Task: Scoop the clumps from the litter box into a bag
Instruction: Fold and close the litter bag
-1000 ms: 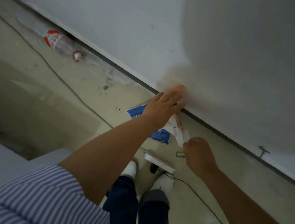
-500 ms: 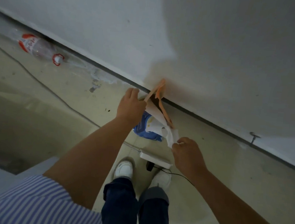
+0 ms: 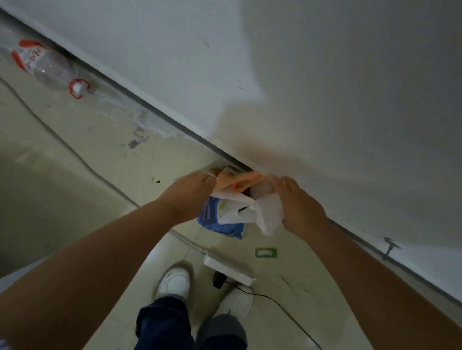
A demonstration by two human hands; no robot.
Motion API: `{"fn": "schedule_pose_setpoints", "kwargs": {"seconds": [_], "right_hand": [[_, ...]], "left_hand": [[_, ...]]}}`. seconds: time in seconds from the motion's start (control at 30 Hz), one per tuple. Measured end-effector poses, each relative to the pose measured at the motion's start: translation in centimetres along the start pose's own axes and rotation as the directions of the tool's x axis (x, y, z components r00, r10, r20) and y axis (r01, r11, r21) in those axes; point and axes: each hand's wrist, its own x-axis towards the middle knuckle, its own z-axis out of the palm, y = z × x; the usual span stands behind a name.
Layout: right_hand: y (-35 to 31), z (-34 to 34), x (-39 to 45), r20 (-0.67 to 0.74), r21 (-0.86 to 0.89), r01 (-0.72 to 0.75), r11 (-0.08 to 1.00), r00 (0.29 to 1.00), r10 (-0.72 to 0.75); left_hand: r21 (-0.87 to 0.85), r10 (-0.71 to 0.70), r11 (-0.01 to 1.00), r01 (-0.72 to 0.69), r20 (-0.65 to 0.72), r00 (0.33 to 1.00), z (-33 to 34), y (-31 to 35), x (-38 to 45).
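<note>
Both hands now grip the white bag (image 3: 268, 213) by the wall, the left hand (image 3: 192, 192) and right hand (image 3: 298, 205) having spread its orange-handled mouth wider than before.

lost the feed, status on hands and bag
Left hand and right hand both grip the bag, spreading it. No litter box in view. Nothing in the way.

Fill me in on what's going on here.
A person stands by the wall, both hands up in front of them. The left hand and right hand each grip a side of a white plastic bag with orange handles, pulling its mouth apart. No litter box or scoop is in view. On the floor lie a plastic bottle and a power strip.
</note>
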Motion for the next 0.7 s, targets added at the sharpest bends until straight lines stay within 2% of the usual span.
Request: {"fn": "schedule_pose_setpoints", "kwargs": {"seconds": [0.1, 0.17, 0.23, 0.3, 0.4, 0.47, 0.53, 0.57, 0.63, 0.7], "right_hand": [[-0.5, -0.7, 2.0, -0.012, -0.071, 0.06, 0.996, 0.998, -0.061], [-1.1, -1.3, 2.5, 0.015, 0.012, 0.084, 0.996, 0.996, -0.084], [-1.9, -0.6, 2.2, 0.101, 0.057, 0.104, 0.993, 0.989, -0.109], [-3.1, 0.5, 1.3, 0.176, 0.002, 0.145, 0.989, 0.974, -0.143], [-5.7, 1.2, -2.0, 0.235, 0.045, 0.135, 0.99, 0.962, -0.142], [-6.4, 1.6, -5.0, 0.273, 0.109, 0.114, 0.988, 0.952, -0.14], [-6.1, 2.1, -7.6, 0.291, 0.075, 0.043, 0.996, 0.955, -0.063], [-5.8, 2.3, -8.2, 0.254, 0.068, 0.003, 0.998, 0.967, -0.02], [-5.4, 2.3, -8.6, 0.098, 0.163, -0.079, 0.984, 0.993, 0.063], [-5.1, 2.5, -9.0, -0.165, 0.249, -0.061, 0.966, 0.981, 0.104]], "left_hand": [[-0.02, -0.019, 1.0, 0.019, 0.002, 1.0, -0.2, -0.9, -0.4], [-0.041, -0.026, 0.999, 0.028, 0.028, 0.999, -0.4, -1.3, -1.6], [-0.069, -0.021, 0.997, 0.023, 0.023, 1.0, -0.4, -1.8, -2.6], [-0.105, -0.015, 0.994, 0.013, -0.016, 1.0, -0.8, -2.0, -3.7], [-0.06, 0.099, 0.993, -0.106, -0.108, 0.989, -1.7, -3.1, -6.2], [0.018, 0.173, 0.985, -0.173, -0.042, 0.984, -2.6, -4.2, -8.7], [0.035, 0.177, 0.984, -0.174, -0.08, 0.981, -2.0, -5.9, -10.8], [0.05, 0.149, 0.988, -0.146, -0.072, 0.986, -2.0, -6.2, -11.5], [0.032, 0.038, 0.999, -0.037, -0.058, 0.998, -2.4, -6.6, -12.0], [0.002, -0.043, 0.999, 0.043, -0.079, 0.996, -2.4, -6.7, -12.6]]}}
